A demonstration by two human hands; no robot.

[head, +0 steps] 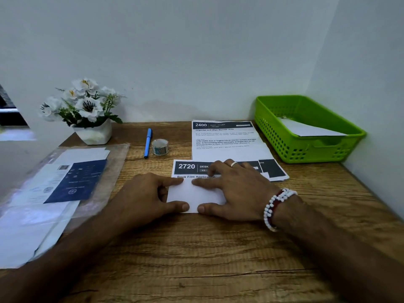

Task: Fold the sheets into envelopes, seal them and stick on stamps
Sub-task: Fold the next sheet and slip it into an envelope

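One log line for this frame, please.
step: folding | left hand: presses sheet flat | right hand: presses sheet flat | roll, pen: untouched | basket: holds paper

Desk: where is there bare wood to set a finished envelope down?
Widest bare wood is the desk front, nearer than the folded sheet. A smaller patch lies between the flower pot and blue pen. Crowded: plastic-wrapped papers left, printed sheets and green basket right.

Potted white flowers, blue pen
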